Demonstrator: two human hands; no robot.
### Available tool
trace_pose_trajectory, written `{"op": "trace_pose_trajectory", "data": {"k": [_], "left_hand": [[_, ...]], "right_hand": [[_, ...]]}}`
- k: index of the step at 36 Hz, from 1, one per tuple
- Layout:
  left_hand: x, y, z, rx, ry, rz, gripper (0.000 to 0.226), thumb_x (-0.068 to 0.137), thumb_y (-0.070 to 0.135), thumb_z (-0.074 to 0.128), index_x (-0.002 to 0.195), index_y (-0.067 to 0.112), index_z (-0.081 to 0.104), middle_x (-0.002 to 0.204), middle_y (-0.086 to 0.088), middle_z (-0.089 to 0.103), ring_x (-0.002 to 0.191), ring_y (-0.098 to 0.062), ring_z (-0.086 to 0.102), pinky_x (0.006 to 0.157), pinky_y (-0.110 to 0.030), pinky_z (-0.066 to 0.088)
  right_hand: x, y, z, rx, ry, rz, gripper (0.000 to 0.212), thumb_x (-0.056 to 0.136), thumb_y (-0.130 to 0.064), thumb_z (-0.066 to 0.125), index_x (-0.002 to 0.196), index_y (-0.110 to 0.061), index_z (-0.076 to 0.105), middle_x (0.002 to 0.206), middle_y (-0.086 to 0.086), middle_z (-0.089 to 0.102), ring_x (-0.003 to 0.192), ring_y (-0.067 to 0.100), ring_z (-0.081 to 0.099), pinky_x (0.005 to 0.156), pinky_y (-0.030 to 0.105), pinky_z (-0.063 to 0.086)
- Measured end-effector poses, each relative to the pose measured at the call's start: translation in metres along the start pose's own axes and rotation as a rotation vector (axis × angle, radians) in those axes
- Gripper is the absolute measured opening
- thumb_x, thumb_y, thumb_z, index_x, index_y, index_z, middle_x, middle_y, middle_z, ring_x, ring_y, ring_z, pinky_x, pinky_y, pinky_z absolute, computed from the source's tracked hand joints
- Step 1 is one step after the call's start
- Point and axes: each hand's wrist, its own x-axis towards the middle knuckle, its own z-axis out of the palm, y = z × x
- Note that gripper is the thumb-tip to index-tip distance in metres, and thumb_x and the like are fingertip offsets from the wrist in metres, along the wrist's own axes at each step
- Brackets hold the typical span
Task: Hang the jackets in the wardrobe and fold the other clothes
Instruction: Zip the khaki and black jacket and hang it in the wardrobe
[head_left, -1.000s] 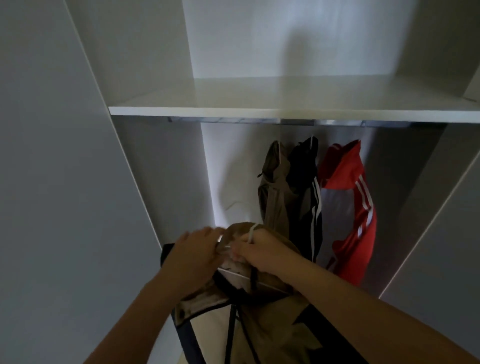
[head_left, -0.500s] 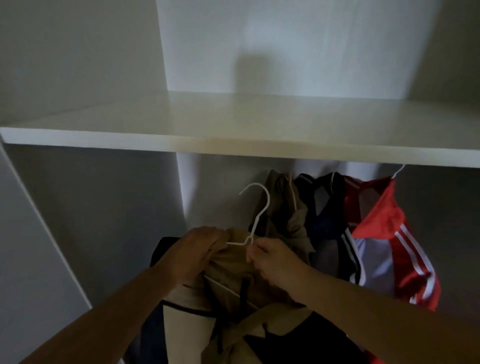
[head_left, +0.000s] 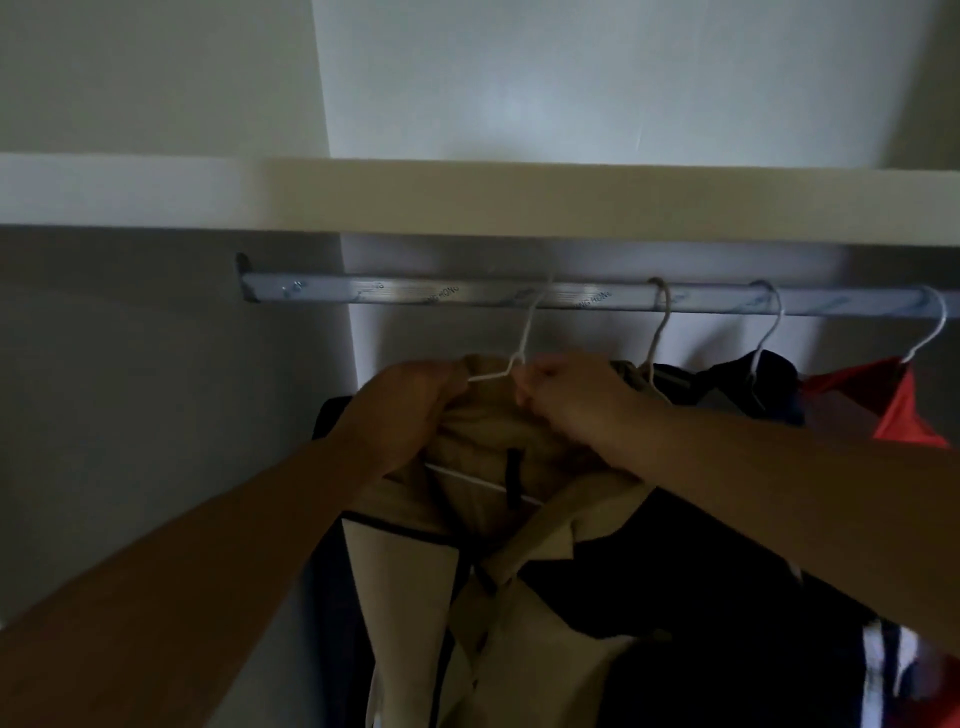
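inside the white wardrobe (head_left: 156, 389), both hands are up just under the silver metal rail (head_left: 395, 295), which runs below the white shelf (head_left: 467, 197). the tan, cream and navy jacket (head_left: 467, 582) sits on a thin white wire hanger (head_left: 524, 338), held btwn the hands at collar level; the rest drapes down to the bottom of view.

left hand (head_left: 410, 410): fingers curled tight round the tan collar fabric and the hanger's left shoulder. right hand (head_left: 576, 400): fingertips pinched on the hanger at the base of its neck, w/ collar fabric bunched under the palm.

the hanger neck rises from btwn the hands up to the rail. the hook top is blurred there, so can't tell if it's over the rail or just touching it.

to the right on the same rail are 3 more white hangers w/ garments: an olive jacket (head_left: 631, 371) just beside the right hand, a navy jacket (head_left: 737, 382) next, then a red jacket (head_left: 893, 405) at the frame edge. light is dim.
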Motion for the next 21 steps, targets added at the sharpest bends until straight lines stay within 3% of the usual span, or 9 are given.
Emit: {"op": "trace_pose_trajectory", "data": {"k": [5,9,11,14,17,19,21], "left_hand": [[0.034,0.001,-0.002,0.196,0.056,-0.062,0.023,0.098,0.014,0.045,0.113,0.006,0.06,0.111,-0.014,0.064,0.103,-0.031,0.06,0.09,-0.037,0.044],[0.031,0.001,0.018,0.343,-0.049,-0.142,0.024,0.099,0.019,0.04,0.118,0.014,0.054,0.117,-0.008,0.061,0.107,-0.026,0.058,0.089,-0.035,0.042],[0.023,-0.002,0.031,0.32,-0.099,-0.177,0.028,0.101,0.023,0.037,0.124,0.016,0.053,0.123,-0.007,0.059,0.111,-0.024,0.057,0.093,-0.031,0.04],[0.014,-0.003,0.046,0.236,-0.115,-0.228,0.037,0.102,0.026,0.038,0.137,0.016,0.046,0.136,-0.006,0.052,0.123,-0.023,0.049,0.102,-0.029,0.032],[0.011,-0.002,0.05,0.169,-0.082,-0.249,0.038,0.103,0.024,0.037,0.14,0.019,0.043,0.139,-0.005,0.05,0.125,-0.022,0.048,0.102,-0.026,0.029],[0.01,-0.002,0.05,0.112,-0.089,-0.269,0.039,0.103,0.02,0.036,0.141,0.019,0.043,0.139,-0.006,0.05,0.125,-0.021,0.047,0.096,-0.021,0.027],[0.009,-0.001,0.049,0.082,-0.066,-0.282,0.035,0.102,0.017,0.037,0.135,0.016,0.049,0.133,-0.007,0.055,0.119,-0.021,0.051,0.088,-0.021,0.032]], "right_hand": [[0.041,-0.014,-0.01,-0.101,0.062,0.056,0.037,0.1,-0.024,0.043,0.065,-0.019,0.053,0.065,-0.004,0.046,0.057,0.009,0.039,0.053,0.019,0.03],[0.048,0.008,0.008,-0.033,0.059,0.193,0.026,0.097,-0.026,0.05,0.087,-0.006,0.064,0.073,0.003,0.054,0.061,0.014,0.047,0.056,0.024,0.039],[0.047,0.023,0.021,-0.109,0.024,0.184,0.026,0.097,-0.026,0.048,0.092,-0.008,0.065,0.074,0.002,0.054,0.063,0.013,0.047,0.058,0.025,0.039],[0.042,0.035,0.028,-0.237,0.038,0.096,0.034,0.101,-0.028,0.042,0.077,-0.014,0.062,0.07,-0.002,0.05,0.061,0.01,0.044,0.066,0.024,0.038],[0.036,0.039,0.024,-0.273,0.085,0.017,0.04,0.102,-0.029,0.04,0.066,-0.021,0.056,0.069,-0.003,0.051,0.061,0.01,0.047,0.062,0.025,0.038],[0.031,0.042,0.023,-0.379,0.077,-0.021,0.031,0.102,-0.026,0.039,0.09,-0.013,0.065,0.086,0.002,0.062,0.077,0.016,0.057,0.07,0.025,0.042],[0.022,0.047,0.025,-0.514,0.047,-0.07,0.031,0.1,-0.021,0.043,0.127,-0.011,0.053,0.115,0.008,0.061,0.1,0.023,0.06,0.087,0.033,0.049]]}}
